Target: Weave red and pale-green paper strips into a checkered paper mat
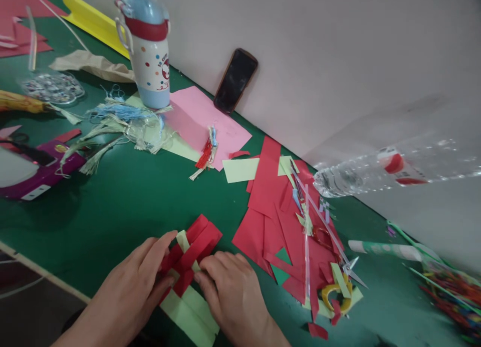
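Note:
Red and pale green paper strips, woven over and under each other, form a small piece [197, 244] at the near edge of the green table. My left hand [145, 269] pinches the left side of this woven paper, thumb below and fingers above. On its right side, my right hand [229, 282] grips the paper between thumb and bent forefinger. Loose pale green strip ends [191, 312] stick out toward me between the two hands. Part of the weave is hidden by my fingers.
To the right lie red paper scraps [259, 236], scissors [351, 272] and a yellow tape roll [326, 297]. A clear plastic bottle [376, 169] lies by the wall. Behind stand a drinking bottle [150, 61] and a phone [236, 81]. Tassels [128, 121] and a purple device [56, 161] are left.

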Tool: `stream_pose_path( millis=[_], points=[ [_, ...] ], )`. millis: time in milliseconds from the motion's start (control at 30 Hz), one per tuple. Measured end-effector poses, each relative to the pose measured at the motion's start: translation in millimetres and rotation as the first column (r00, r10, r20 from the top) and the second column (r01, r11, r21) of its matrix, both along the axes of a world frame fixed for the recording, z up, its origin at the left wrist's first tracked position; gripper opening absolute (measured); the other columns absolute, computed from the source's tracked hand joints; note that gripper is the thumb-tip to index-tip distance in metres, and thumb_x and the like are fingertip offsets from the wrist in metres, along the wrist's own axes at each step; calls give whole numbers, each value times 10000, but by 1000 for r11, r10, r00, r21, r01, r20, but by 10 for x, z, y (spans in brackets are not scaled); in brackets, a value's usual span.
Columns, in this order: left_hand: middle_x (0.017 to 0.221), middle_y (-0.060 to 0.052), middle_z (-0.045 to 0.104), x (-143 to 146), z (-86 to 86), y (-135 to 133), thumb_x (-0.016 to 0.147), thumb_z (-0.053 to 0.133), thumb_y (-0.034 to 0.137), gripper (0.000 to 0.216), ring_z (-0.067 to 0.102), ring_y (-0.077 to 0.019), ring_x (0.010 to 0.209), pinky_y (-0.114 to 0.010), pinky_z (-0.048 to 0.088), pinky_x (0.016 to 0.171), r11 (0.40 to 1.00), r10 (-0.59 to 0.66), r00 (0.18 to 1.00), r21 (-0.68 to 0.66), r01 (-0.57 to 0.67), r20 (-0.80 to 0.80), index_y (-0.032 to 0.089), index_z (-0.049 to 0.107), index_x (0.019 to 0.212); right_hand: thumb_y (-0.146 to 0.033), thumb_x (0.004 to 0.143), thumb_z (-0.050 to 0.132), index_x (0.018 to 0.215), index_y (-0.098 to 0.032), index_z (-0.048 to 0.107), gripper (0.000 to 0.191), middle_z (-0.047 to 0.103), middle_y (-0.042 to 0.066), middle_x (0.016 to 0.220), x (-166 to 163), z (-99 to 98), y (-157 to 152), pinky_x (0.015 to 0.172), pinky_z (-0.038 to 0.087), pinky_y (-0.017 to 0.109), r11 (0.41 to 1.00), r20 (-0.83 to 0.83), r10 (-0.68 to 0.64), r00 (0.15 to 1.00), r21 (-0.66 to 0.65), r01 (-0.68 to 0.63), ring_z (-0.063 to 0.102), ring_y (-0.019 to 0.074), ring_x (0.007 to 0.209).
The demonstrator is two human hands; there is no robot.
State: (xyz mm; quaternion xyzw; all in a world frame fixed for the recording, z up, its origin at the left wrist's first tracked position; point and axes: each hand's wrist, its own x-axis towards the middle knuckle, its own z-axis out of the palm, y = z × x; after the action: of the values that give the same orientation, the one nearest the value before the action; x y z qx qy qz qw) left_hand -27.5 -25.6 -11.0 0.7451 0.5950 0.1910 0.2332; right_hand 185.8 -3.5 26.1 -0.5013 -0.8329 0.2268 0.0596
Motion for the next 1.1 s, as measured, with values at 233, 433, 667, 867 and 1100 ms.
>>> stream_pose_path(
  millis=[233,433,667,867,1100],
  points=[
    [1176,-80,598,10,55,4,902,466,278,534,681,-160,730,-222,513,520,998,56,998,-5,-56,19,293,344,1421,-244,959,535,860,-227,600,120,651,-3,849,5,60,91,671,321,307,988,76,142,987,-67,-137,564,181,762],
    [1235,-64,594,15,73,34,877,453,199,605,702,-154,803,-210,545,575,1000,4,1000,14,-4,-15,316,288,1447,-263,941,593,862,-233,612,87,680,-10,937,-29,166,247,700,369,310,961,72,258,964,-121,-248,575,194,874],
    [1225,-47,624,-14,37,35,896,450,202,523,700,-171,933,-245,575,724,995,-91,995,43,93,-48,300,368,1404,-237,956,566,915,-218,617,68,688,12,1006,-6,192,310,788,422,322,935,20,326,945,-151,-319,573,208,951],
    [1196,-47,612,-22,51,37,893,489,262,326,708,-168,871,-237,567,677,999,-32,999,9,32,-15,274,528,1216,-215,976,525,971,-208,618,94,691,7,925,14,181,237,762,423,300,961,0,220,975,-172,-217,599,179,834],
    [1037,-24,678,-27,8,10,876,517,257,470,701,-183,839,-260,564,687,999,-26,1000,22,26,-7,276,451,1341,-220,956,547,1004,-234,625,93,708,-13,933,23,137,134,761,401,299,964,-47,201,978,-165,-207,618,182,862]
  ],
)
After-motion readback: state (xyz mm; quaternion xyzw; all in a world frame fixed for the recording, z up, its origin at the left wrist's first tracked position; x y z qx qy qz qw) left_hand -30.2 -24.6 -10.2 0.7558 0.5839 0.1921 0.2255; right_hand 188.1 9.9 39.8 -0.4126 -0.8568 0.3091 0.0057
